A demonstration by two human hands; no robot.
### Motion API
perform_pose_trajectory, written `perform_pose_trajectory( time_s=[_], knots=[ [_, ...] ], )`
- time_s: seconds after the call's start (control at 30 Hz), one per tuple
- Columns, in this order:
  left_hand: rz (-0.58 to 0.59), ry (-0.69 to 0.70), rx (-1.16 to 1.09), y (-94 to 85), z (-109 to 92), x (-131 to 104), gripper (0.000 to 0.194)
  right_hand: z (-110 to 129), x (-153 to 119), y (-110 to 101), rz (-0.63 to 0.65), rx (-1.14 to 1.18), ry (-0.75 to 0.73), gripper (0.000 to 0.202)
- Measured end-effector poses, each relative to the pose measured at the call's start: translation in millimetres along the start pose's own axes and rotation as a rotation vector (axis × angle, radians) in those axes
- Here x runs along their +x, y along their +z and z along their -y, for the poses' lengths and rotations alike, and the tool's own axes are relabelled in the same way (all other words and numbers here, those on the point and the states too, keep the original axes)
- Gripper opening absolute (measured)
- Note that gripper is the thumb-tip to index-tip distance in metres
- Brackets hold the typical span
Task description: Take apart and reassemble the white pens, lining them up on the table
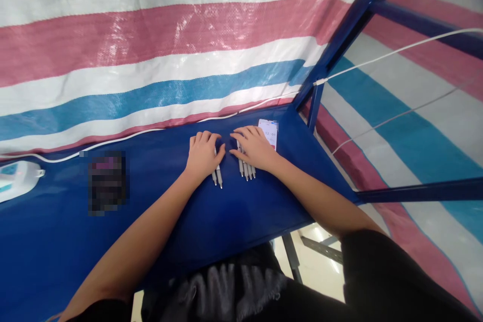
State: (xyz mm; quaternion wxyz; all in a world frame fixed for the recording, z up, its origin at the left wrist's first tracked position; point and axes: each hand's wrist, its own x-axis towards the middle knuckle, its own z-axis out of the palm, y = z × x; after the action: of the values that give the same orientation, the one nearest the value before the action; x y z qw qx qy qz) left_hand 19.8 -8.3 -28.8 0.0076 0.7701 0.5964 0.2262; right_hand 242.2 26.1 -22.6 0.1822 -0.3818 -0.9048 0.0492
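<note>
My left hand (204,155) lies palm down on the blue table, its fingers bent forward and its thumb apart. Two slim grey-and-white pens (219,176) stick out from under it toward me, side by side. To the right, my right hand (256,148) arches over a row of several similar pens (248,170), with fingers and thumb spread. The far ends of both groups are partly hidden by the hands, and a narrow gap separates the hands. Just behind my right hand is a phone (268,133) with a lit white screen, partly covered.
The blue table (234,221) meets a striped plastic sheet (151,75) at the back. A dark blurred object (107,181) and a white device (18,179) are at left. A white cable (145,133) runs along the back edge. Blue metal posts (320,73) frame the right.
</note>
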Motion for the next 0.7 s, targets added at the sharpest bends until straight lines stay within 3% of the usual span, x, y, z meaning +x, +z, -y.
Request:
perform_pose_trajectory(
  time_s=[0.27, 0.43, 0.6, 0.7],
  knots=[
    [0.009, 0.020, 0.131, -4.8, -4, -1, 0.026, -6, 0, -6, 0.076, 0.035, -0.095, 0.055],
    [-0.044, 0.020, 0.150, -1.8, -2, -2, 0.024, -7, -1, -9, 0.089, 0.080, -0.118, 0.057],
    [-0.063, -0.006, 0.063, 1.7, 0, -1, 0.018, -8, 2, -11, 0.054, 0.128, -0.088, 0.051],
    [-0.046, -0.055, -0.045, 2.6, 0, 0, 0.024, 4, 4, -27, -0.053, 0.210, -0.082, 0.037]
  ],
)
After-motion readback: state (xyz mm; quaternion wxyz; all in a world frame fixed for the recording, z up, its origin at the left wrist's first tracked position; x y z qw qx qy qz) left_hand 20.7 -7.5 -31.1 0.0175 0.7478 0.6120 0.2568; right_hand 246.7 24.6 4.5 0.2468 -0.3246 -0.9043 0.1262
